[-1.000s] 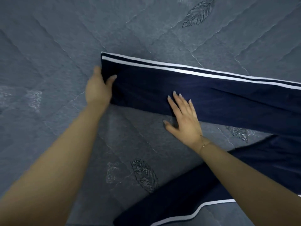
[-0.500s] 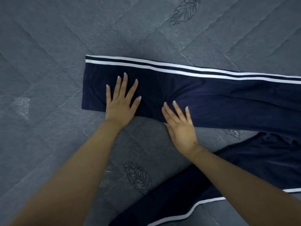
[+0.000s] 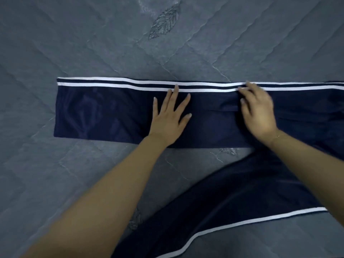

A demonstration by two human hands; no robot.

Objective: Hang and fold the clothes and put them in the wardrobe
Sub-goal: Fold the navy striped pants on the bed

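L hand (image 3: 168,120) flat, fingers spread, pressing navy track pants (image 3: 111,112) laid across grey quilt (image 3: 93,43). R hand (image 3: 257,110) also flat on upper leg, blurred, fingertips at white stripes (image 3: 121,84). Other leg angles twd bottom of frame.

Background: grey-blue quilted bedspread (image 3: 93,43) fills the view edge to edge. Stitched seams cross it in large diamonds. Embroidered dark leaf motif (image 3: 164,22) near top centre; a second, paler one (image 3: 228,151) lower centre. Lighting dim, cool and even. No walls or floor visible.
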